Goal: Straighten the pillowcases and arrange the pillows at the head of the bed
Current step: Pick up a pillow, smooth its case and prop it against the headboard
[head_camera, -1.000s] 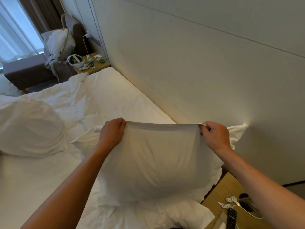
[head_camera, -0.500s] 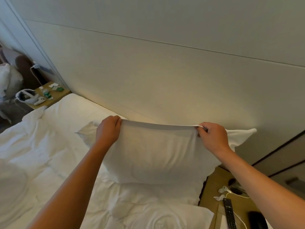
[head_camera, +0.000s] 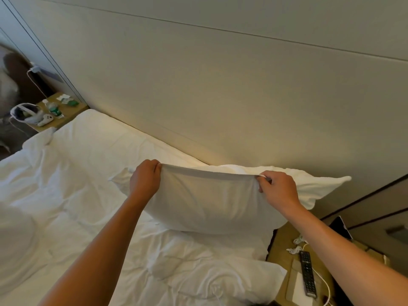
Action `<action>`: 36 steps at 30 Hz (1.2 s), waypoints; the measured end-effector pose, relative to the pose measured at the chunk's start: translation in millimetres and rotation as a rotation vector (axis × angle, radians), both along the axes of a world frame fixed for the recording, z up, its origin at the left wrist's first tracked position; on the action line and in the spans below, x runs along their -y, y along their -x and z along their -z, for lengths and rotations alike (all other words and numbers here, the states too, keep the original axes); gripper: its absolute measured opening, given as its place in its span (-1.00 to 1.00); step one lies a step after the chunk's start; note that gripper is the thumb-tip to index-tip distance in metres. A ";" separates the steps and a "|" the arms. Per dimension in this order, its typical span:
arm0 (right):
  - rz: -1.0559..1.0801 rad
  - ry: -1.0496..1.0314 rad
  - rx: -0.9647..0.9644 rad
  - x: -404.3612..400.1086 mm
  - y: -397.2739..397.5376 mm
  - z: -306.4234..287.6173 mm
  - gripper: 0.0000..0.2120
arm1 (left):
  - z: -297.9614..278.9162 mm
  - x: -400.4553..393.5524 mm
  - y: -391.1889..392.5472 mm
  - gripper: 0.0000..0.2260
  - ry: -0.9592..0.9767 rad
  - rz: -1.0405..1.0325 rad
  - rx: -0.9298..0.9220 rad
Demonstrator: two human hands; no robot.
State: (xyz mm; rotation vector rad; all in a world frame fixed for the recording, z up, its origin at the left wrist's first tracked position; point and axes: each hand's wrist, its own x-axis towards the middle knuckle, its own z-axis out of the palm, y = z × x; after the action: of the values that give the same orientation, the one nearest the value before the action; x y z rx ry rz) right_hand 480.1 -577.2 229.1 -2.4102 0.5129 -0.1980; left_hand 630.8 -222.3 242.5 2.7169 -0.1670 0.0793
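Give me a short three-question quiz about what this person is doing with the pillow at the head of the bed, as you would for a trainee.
1. True or false: both hands grip the top edge of the pillow.
2. Which side table holds the remote control? A) the near one on the right B) the far one on the left C) neither
3. Fill in: the pillow stands in front of the padded ____.

Key
1. True: the left hand and right hand each pinch the pillowcase edge.
2. A, the near side table.
3. Headboard.
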 end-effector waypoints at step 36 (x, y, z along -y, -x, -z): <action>-0.103 -0.142 -0.097 -46.7 -32.7 15.6 -0.67 | 43.3 -2.8 -42.7 -0.75 -0.111 0.206 -0.062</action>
State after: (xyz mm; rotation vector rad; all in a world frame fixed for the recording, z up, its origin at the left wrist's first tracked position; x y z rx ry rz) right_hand 512.8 -530.5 213.6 -2.3078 0.4297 0.0007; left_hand 673.5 -219.5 199.2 2.7901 -0.4441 -0.0764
